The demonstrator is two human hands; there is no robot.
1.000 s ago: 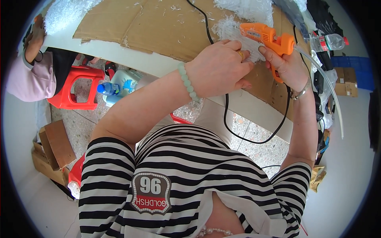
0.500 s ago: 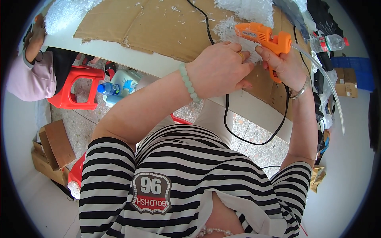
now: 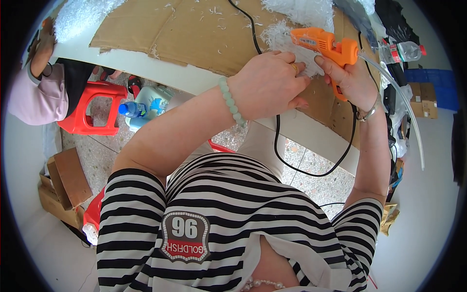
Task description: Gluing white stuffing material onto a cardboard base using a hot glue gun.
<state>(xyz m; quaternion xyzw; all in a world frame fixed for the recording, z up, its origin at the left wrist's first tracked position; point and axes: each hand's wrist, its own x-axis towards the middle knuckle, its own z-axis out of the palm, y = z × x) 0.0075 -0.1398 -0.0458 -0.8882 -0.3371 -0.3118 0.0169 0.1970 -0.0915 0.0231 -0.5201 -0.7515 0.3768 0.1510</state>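
Observation:
My right hand is wrapped round the handle of an orange hot glue gun, whose nozzle points left. A long clear glue stick curves out of its back end, and its black cord hangs in a loop over the table's front edge. Under the nozzle lies a white fringed piece on brown cardboard. My left hand presses down on that piece with bent fingers, thumb apart from them. Some of its fingertips are hidden. I cannot make out any glue at the nozzle.
White fringed material lies behind the glue gun, and a white fluffy heap at the far left. Scraps dot the cardboard. A plastic bottle lies at the right. Beside the table are a red stool and another person's arm.
The glue gun and my right hand have shifted slightly to the right, and the glue stick's tail has dropped a little. My left hand stays almost in place.

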